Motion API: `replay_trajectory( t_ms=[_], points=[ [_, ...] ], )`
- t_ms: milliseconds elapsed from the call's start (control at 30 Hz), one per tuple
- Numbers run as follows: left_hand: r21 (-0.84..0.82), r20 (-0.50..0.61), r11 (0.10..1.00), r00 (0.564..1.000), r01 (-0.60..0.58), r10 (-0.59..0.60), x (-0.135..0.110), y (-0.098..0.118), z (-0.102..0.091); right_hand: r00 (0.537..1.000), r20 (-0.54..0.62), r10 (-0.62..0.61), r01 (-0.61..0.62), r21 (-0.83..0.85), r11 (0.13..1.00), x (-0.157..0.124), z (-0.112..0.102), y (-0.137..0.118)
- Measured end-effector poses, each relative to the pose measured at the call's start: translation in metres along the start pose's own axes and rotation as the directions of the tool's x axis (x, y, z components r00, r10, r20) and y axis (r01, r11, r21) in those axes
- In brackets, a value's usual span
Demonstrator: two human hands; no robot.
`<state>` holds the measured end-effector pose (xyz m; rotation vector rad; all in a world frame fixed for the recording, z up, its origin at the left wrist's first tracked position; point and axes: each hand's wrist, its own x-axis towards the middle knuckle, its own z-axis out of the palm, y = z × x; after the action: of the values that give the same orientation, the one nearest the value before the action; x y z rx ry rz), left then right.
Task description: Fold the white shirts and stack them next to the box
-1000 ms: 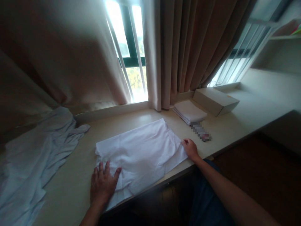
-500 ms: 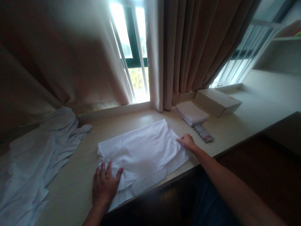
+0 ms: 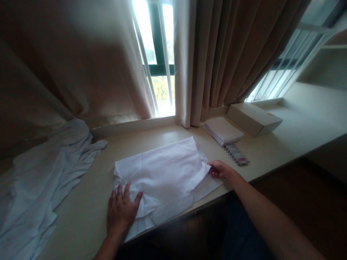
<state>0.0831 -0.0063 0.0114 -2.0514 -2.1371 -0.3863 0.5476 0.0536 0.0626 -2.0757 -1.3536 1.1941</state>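
— Your right hand (image 3: 219, 169) has closed since a moment ago. It lay on the white cloth (image 3: 162, 177), and now its fingers pinch the cloth's right edge, which puckers there.
— And your left hand (image 3: 120, 211)?
— Unmoved. It lies flat with fingers spread on the cloth's near left corner, close to the bench's (image 3: 89, 213) front edge. It probably pins the layers so that your pull on the far side doesn't drag the whole piece.
— Where does the cloth lie?
— Mid-bench, folded flat, reaching the front edge. A rumpled pale sheet (image 3: 40, 180) sprawls over the left end. Farther back on the right, a folded stack (image 3: 223, 130) and a box (image 3: 253, 118) sit by the curtain (image 3: 217, 54), well apart from your hands.
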Motion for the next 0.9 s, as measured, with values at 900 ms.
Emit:
replay_trajectory(
  t_ms=[900],
  points=[
    [-0.075, -0.005, 0.994, 0.997, 0.078, -0.079, -0.003, 0.000, -0.014, 0.733, -0.145, -0.664, 0.363, -0.742, 0.563, 0.008, 0.084, 0.028]
  ],
)
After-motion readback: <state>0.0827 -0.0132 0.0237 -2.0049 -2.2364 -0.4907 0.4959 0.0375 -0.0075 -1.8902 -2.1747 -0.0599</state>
